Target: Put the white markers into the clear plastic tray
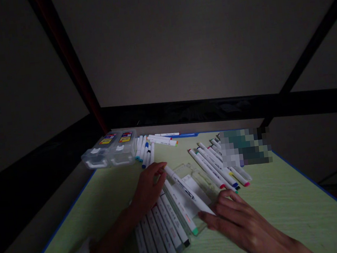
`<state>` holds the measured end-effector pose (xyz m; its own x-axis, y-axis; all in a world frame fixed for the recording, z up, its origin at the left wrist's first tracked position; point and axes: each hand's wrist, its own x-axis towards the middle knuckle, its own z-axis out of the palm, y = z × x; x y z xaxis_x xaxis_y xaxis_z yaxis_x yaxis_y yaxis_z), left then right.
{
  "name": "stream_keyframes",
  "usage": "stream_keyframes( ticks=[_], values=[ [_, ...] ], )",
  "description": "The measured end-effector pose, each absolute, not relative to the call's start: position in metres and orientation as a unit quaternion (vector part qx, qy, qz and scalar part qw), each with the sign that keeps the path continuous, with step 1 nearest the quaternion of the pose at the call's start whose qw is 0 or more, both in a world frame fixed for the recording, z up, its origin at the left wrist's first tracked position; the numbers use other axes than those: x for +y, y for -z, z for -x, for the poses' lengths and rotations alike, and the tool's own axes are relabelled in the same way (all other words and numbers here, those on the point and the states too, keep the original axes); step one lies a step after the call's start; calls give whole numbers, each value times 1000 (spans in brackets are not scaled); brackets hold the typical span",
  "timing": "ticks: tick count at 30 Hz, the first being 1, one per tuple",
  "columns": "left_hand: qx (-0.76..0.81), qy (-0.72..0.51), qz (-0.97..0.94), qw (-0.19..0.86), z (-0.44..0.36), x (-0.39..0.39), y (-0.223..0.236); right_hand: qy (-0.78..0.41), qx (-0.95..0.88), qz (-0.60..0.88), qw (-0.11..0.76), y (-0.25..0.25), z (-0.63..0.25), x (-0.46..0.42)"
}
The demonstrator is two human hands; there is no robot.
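Observation:
My left hand [149, 189] pinches the far end of a white marker [185, 189], and my right hand [235, 218] holds its near end with curled fingers. The marker lies slantwise over a clear plastic case [203, 181] on the green table [287, 206]. A row of several white markers [163, 230] with coloured caps lies just below my left hand, partly under my wrist.
Two clear lidded boxes [110, 153] with yellow labels stand at the far left. Beside them lie several markers [145, 150], and another group of markers [218, 165] lies at the far right next to a blurred patch [245, 146]. Dark frame bars cross behind the table.

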<state>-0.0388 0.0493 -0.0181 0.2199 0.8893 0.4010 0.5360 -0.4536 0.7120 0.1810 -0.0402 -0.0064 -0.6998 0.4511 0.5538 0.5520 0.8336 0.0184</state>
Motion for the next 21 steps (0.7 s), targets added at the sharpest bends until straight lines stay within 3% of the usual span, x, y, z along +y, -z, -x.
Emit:
stream_keyframes(
  ticks=[10, 21],
  values=[
    [473, -409, -746, 229, 38, 48, 17, 116, -891, 305, 315, 6, -187, -36],
    [469, -393, -759, 220, 37, 47, 16, 136, -878, 346, 301, 5, -196, -31]
  ],
)
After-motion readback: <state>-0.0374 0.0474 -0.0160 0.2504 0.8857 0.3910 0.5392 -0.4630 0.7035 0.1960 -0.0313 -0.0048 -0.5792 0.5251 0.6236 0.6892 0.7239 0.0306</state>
